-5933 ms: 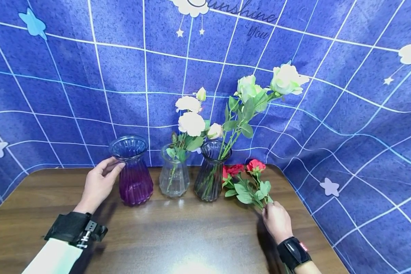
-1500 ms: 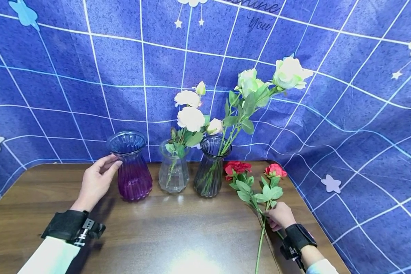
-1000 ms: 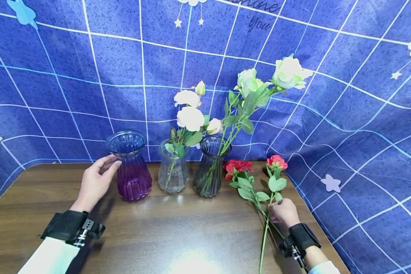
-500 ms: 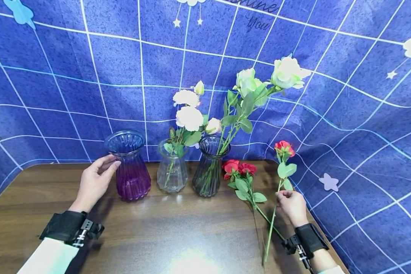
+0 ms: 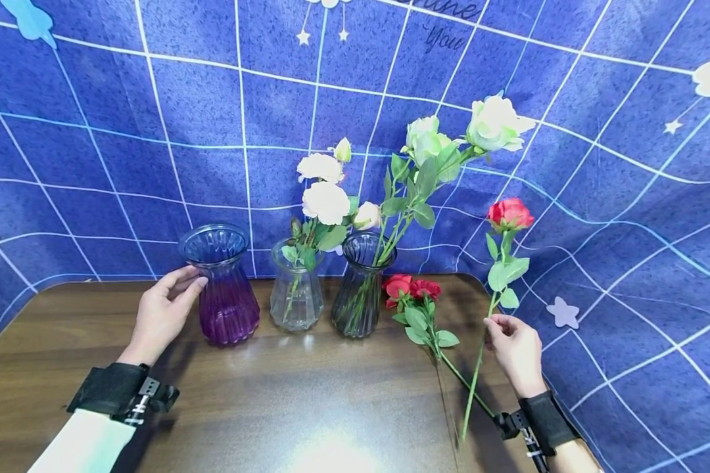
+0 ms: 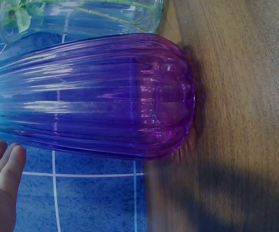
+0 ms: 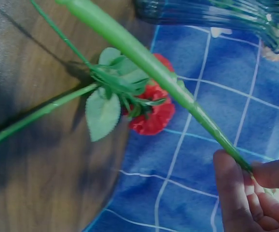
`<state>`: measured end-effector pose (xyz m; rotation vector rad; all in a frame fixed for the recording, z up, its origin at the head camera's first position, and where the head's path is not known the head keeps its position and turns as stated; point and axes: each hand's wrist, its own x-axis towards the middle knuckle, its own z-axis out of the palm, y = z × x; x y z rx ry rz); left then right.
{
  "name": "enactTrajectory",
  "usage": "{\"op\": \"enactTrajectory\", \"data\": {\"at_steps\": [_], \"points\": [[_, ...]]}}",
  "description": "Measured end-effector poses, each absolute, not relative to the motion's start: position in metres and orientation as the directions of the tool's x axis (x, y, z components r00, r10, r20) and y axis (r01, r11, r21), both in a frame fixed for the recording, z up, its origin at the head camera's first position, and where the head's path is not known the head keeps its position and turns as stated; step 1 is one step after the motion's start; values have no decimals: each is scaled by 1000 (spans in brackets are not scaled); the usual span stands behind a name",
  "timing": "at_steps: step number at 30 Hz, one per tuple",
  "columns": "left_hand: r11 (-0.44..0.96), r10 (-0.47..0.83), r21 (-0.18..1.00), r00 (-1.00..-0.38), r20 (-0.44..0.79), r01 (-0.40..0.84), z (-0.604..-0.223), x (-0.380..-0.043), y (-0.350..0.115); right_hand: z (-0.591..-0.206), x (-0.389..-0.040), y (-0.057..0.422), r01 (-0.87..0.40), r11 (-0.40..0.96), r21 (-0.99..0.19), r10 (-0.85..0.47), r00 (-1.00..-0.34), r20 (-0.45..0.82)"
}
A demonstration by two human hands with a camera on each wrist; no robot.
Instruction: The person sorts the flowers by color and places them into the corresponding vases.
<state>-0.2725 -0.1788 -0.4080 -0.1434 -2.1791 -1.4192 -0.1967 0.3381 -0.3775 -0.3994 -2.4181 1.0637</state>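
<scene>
In the head view my right hand (image 5: 516, 351) pinches the green stem of a red rose (image 5: 511, 214) between thumb and fingers. The rose is upright, slightly tilted, its bloom well above the tabletop. The right wrist view shows the rose stem (image 7: 144, 58) running up from the fingertips. My left hand (image 5: 164, 309) rests its fingertips at the neck of a purple-blue glass vase (image 5: 229, 305), fingers fairly straight in the left wrist view. That vase holds no flowers. Other red roses (image 5: 413, 289) lie on the table, right of the dark vase.
A clear glass vase (image 5: 298, 305) with white flowers (image 5: 325, 202) and a dark grey vase (image 5: 357, 305) with pale green-white roses (image 5: 494, 125) stand in a row beside the purple one. Behind the wooden table (image 5: 260, 407) hangs a blue grid-patterned cloth (image 5: 124, 144).
My right hand has drawn one red rose away from the others and raised it up and to the right. The left hand stays at the purple vase's neck.
</scene>
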Motion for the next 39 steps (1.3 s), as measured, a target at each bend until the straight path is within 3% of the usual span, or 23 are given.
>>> {"op": "enactTrajectory", "data": {"at_steps": [17, 28, 39], "points": [[503, -142, 784, -860, 489, 363, -405, -269, -177, -320, -175, 318, -183, 580, -794, 458, -732, 504], [516, -136, 776, -860, 492, 362, -407, -269, -179, -272, -160, 290, -336, 486, -807, 437, -706, 557], [527, -128, 764, -854, 504, 372, -404, -267, -178, -233, -153, 244, -468, 353, -810, 338, -744, 577]]}}
